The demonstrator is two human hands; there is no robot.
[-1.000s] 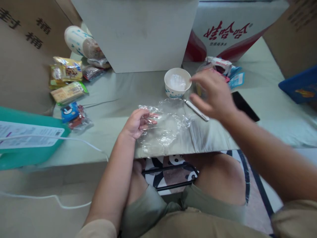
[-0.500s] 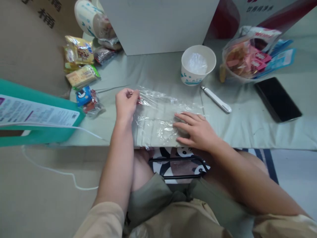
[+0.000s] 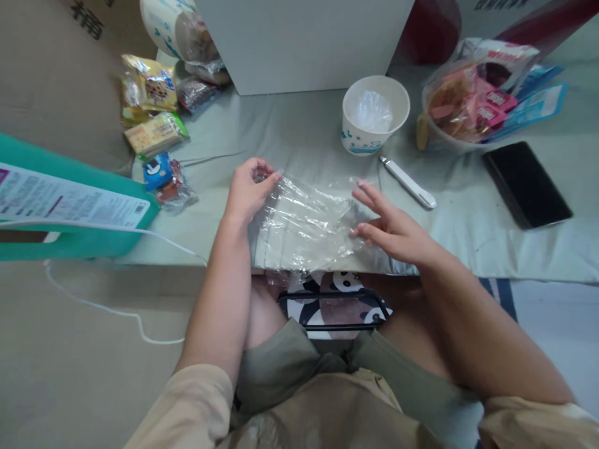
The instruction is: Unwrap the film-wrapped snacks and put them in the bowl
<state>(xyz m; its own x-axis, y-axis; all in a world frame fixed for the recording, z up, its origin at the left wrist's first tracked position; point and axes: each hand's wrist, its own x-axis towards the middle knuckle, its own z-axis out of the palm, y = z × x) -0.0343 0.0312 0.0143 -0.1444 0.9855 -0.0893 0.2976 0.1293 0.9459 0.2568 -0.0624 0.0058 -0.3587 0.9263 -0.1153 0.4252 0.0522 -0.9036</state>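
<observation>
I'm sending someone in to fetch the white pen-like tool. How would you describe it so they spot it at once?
Start at the white paper cup near the middle of the grey-green table. Just in front of the cup, to its right, lies the slim white tool, angled toward the black phone. It is the only long, thin, plain white thing there; the rest are snack packets.

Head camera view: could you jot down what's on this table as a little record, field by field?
Left hand: left hand pinches the far left corner of the clear plastic bag
Right hand: right hand lies flat on the bag's right edge, fingers spread
Surface: table under a grey-green cloth
Beyond bag: paper cup, white pen-like tool
Right side: black phone, bowl of snack packets
Left side: loose snack packets
</observation>
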